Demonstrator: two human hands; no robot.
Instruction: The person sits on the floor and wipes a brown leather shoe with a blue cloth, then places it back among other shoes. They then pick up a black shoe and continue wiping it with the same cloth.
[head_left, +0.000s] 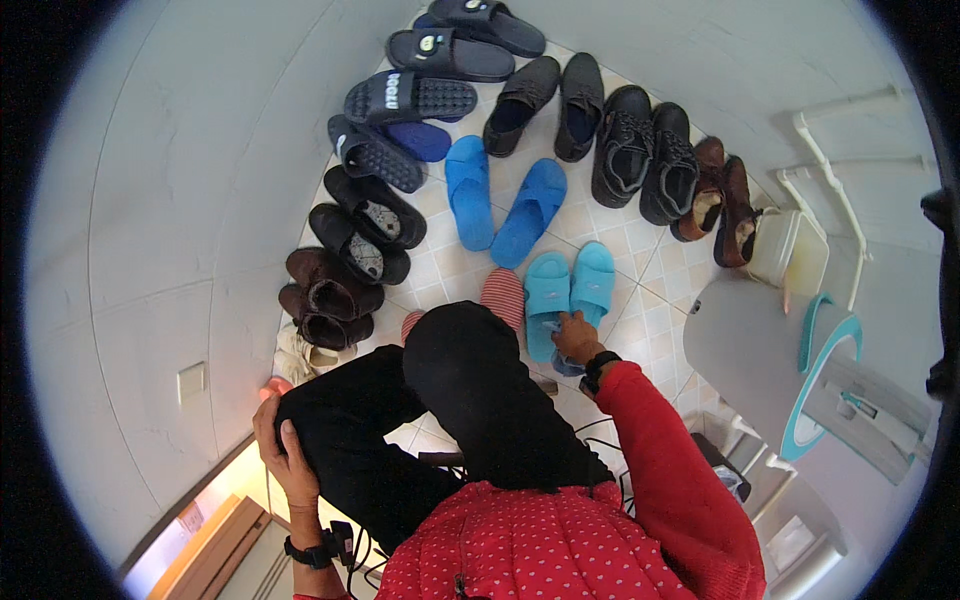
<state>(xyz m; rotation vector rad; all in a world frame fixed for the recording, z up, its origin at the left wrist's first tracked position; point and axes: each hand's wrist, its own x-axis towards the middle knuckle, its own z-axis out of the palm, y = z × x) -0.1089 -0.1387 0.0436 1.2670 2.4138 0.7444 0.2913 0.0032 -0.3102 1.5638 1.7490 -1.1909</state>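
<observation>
My left hand (291, 455) rests on my bent knee in black trousers, thumb apart from the fingers, holding nothing. My right hand (577, 339) reaches down to the heel end of the right turquoise slipper (592, 274). Its fingertips are hidden, so I cannot tell whether they grip it. The left turquoise slipper (547, 281) lies alongside, toe pointing away. Below my right hand, a dark blue item (568, 366) shows in part. Beyond lie two blue cross-strap slippers (469, 195), angled to each other. Red-striped slippers (502, 296) are partly covered by my leg.
Dark slide sandals (411, 96), black shoes (367, 217) and brown shoes (334, 285) line the left wall. Black lace-up shoes (624, 146) and brown leather shoes (736, 214) follow the right wall. A grey-and-turquoise appliance (757, 337) and white pipes (825, 161) stand at right.
</observation>
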